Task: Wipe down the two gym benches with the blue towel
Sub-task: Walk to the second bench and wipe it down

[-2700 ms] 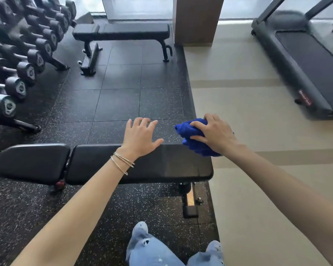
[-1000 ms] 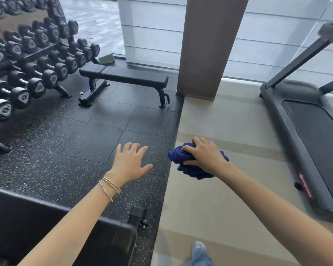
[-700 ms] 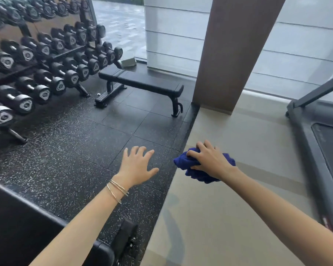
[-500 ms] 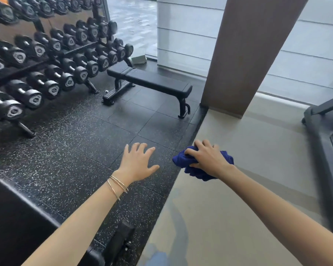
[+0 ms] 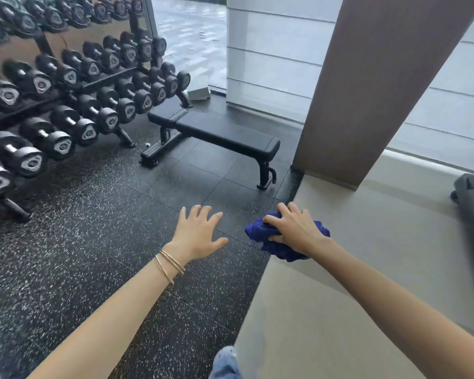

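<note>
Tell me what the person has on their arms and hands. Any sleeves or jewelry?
No sleeves show: both forearms are bare right up to the picture's edge. The left hand has thin gold-coloured bangles around its wrist, about three slim rings lying close together. The right hand has nothing on its wrist, and I see no rings on the fingers or gloves on either hand.

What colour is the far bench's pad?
Black, same as its frame. The bench shows clearly in the head view, the only one.
</note>
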`<state>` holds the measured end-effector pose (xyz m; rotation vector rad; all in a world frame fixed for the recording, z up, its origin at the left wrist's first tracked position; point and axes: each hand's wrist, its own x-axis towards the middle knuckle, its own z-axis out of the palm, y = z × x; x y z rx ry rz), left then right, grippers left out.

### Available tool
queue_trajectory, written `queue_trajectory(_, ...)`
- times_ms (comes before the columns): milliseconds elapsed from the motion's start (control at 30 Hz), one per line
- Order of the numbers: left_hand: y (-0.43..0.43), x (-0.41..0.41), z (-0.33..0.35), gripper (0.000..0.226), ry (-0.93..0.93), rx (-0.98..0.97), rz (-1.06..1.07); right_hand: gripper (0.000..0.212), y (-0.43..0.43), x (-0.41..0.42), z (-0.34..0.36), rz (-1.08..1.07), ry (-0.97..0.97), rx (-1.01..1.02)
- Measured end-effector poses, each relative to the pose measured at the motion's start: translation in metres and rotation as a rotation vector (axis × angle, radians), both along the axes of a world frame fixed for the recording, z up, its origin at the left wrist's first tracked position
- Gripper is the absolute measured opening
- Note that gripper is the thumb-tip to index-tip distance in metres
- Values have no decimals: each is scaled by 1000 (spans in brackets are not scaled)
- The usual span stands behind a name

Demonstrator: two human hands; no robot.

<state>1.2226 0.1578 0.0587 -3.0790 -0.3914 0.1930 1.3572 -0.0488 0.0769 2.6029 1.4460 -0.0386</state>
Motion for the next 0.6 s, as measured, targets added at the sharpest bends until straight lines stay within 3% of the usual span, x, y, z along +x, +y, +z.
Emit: queue_trajectory(600,139,216,-30,65,46,-30,28,34,139,232,-40,-15,114,-57)
